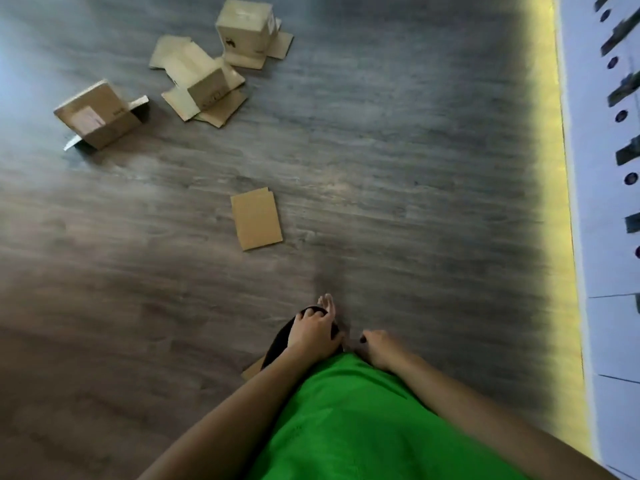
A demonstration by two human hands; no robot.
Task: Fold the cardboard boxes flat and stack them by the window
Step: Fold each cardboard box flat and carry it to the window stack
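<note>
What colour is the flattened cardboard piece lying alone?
Plain tan-brown, flattened cardboard piece; head view.

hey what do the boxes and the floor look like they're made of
The three standing boxes and the flat piece look like plain brown cardboard, matte, with creased flaps. The floor looks like grey-brown wood-grain planks with a soft sheen, probably laminate or vinyl; the blur leaves that open.

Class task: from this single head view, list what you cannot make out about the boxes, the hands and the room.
1. Cardboard corner: mostly hidden behind the left hand and forearm.
2. Right hand: blurred; what it holds, if anything, is unclear.
3. Box label: too blurred to read.
4. Window: none is clearly seen; only a glare at the left edge.
5. Dark marks on the right wall: smeared by motion.
</note>
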